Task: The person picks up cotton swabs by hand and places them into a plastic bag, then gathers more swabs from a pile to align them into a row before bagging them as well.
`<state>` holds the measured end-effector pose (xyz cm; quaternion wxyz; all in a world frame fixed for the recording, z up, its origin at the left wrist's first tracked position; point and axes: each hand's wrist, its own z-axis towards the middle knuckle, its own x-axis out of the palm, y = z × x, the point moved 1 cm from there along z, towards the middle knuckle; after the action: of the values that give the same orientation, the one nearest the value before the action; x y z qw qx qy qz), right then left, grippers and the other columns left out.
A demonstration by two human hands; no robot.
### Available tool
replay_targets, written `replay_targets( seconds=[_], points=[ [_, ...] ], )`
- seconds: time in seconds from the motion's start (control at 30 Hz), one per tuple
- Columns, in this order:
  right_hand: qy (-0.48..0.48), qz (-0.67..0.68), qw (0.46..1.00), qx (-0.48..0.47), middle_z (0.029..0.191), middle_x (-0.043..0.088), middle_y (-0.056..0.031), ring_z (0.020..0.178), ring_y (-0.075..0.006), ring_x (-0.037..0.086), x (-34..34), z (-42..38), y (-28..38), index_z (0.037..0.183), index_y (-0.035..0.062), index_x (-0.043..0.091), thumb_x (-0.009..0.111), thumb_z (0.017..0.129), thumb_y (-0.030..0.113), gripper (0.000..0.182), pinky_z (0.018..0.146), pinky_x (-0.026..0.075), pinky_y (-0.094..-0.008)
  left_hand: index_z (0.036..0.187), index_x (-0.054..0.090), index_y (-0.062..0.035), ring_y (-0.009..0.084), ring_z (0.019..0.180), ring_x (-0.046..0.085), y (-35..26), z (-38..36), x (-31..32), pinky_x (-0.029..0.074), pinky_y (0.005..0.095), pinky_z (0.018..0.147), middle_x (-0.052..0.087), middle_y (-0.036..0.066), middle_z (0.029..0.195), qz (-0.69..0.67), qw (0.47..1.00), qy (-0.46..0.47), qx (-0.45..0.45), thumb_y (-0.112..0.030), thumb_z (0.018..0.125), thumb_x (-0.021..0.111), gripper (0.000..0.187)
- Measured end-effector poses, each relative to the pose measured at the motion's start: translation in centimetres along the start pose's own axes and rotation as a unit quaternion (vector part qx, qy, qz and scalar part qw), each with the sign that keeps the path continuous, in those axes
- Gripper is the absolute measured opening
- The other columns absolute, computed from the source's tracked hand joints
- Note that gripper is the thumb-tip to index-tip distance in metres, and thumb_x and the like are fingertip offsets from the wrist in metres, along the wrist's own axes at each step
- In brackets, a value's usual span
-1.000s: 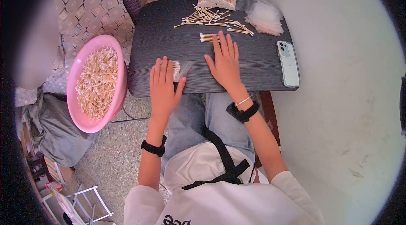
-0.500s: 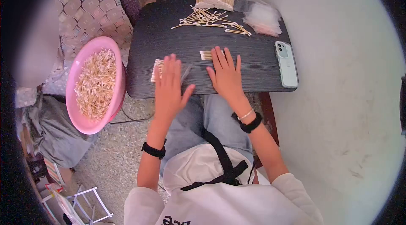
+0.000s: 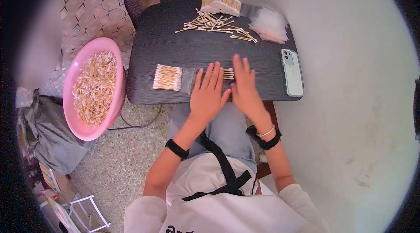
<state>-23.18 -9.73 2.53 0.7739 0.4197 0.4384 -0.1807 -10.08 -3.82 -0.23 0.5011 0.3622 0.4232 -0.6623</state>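
Observation:
My left hand [image 3: 208,93] lies flat with fingers spread over part of a small row of cotton swabs [image 3: 228,74] near the table's front edge. Just right of the row is my right hand [image 3: 246,87], palm down with its fingers stretched out, slightly blurred. A clear bag filled with swabs [image 3: 167,77] lies flat to the left of my left hand, its open end toward that hand. How much of the small row is under my fingers is hidden.
Loose swabs [image 3: 210,22] are scattered on the dark table [image 3: 148,44]. Behind them are stacked swab bundles [image 3: 222,3]. Clear bags [image 3: 269,25] lie back right, a phone [image 3: 292,73] at the right edge. A pink basin of swabs [image 3: 70,114] stands left of the table.
My left hand has moved right, off the filled bag and onto the small row of swabs. The row lies farther right and nearer the front edge. My right hand has shifted right, off the row.

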Motion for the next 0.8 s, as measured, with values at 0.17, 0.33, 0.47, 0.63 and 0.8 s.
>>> replay_targets(
  seconds=[0.17,0.33,0.47,0.63,0.8],
  points=[
    [-0.039,-0.101,0.994,-0.023,0.146,0.038,-0.0273,0.13,-0.0468,0.042,-2.1,5.1,-5.7,0.141,-0.0078,0.036,0.068,0.081,0.01,0.071,0.109,0.036,-0.0503,0.144,0.04,0.0032,0.029,0.144,0.03,-0.3,0.0,0.0,0.02,0.0438,0.12,0.036,0.016,0.154,-0.004,1.0,-0.006,-0.004,-0.04,0.095,0.048,0.066],
    [-0.027,-0.238,0.971,0.003,0.136,0.047,-0.0285,0.117,-0.0432,0.053,-2.0,10.3,-7.4,0.136,-0.0091,0.041,0.071,0.079,0.013,0.068,0.1,0.046,-0.0463,0.144,0.04,0.0032,0.0294,0.143,0.033,-0.2,0.0,-0.1,0.022,0.0441,0.119,0.037,0.016,0.153,0.0,1.0,-0.02,0.001,-0.038,0.094,0.051,0.066],
    [-0.007,-0.258,0.966,-0.035,0.124,0.058,-0.0233,0.107,-0.0405,0.06,-0.1,13.4,-9.3,0.127,-0.0067,0.052,0.063,0.083,0.011,0.05,0.092,0.051,-0.048,0.143,0.04,0.0033,0.0297,0.142,0.034,-0.1,-0.1,0.1,0.023,0.044,0.119,0.037,0.016,0.153,-0.01,1.0,-0.024,0.002,-0.037,0.093,0.052,0.066],
    [0.011,-0.27,0.962,-0.043,0.102,0.065,-0.0151,0.1,-0.0347,0.064,-0.1,14.3,-8.0,0.105,-0.0007,0.066,0.055,0.087,0.008,0.022,0.082,0.055,-0.0473,0.143,0.04,0.0038,0.0296,0.142,0.035,-0.2,0.0,-0.1,0.023,0.0437,0.119,0.037,0.017,0.153,-0.008,1.0,-0.021,0.0,-0.036,0.093,0.052,0.066],
    [-0.004,-0.287,0.953,-0.095,0.098,0.064,-0.0136,0.092,-0.0313,0.067,0.1,12.9,-7.5,0.094,0.0002,0.067,0.057,0.088,0.01,0.015,0.074,0.058,-0.0413,0.143,0.04,0.004,0.0296,0.142,0.034,-0.2,0.0,-0.1,0.024,0.0431,0.119,0.037,0.017,0.153,-0.011,1.0,-0.021,-0.001,-0.036,0.093,0.051,0.066]
  ],
)
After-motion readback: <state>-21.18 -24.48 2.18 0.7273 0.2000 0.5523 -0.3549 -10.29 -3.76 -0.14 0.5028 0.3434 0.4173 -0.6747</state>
